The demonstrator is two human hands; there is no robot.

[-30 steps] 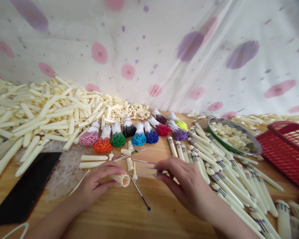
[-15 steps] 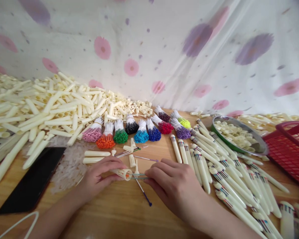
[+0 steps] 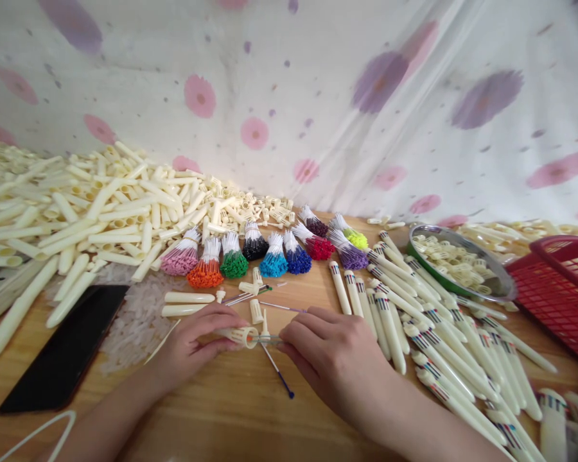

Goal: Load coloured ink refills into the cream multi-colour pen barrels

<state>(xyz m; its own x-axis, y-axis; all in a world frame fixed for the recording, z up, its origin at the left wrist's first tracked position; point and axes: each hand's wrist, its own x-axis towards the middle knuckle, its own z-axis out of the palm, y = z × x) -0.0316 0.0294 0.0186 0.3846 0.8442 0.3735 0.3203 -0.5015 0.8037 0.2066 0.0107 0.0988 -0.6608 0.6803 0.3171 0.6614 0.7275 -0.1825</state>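
Note:
My left hand is closed around a cream, slotted pen sleeve, its round mouth facing right. A thin pale stick, like a pen refill, shows beyond the left side of that hand. My right hand pinches a thin greenish-clear piece that reaches the sleeve's mouth; its far end is hidden by the fingers. Under and between the hands lie a blue-tipped refill and a small cream sleeve. Two cream pen barrels lie just behind my left hand.
Coloured refill bundles stand behind the hands. A heap of cream barrels fills the back left, near a black phone. Assembled multicolour pens, a metal bowl of small parts and a red basket occupy the right.
The sleeve has shifted slightly right, and the orange bit inside its mouth no longer shows. More of the pale stick now shows left of my left hand.

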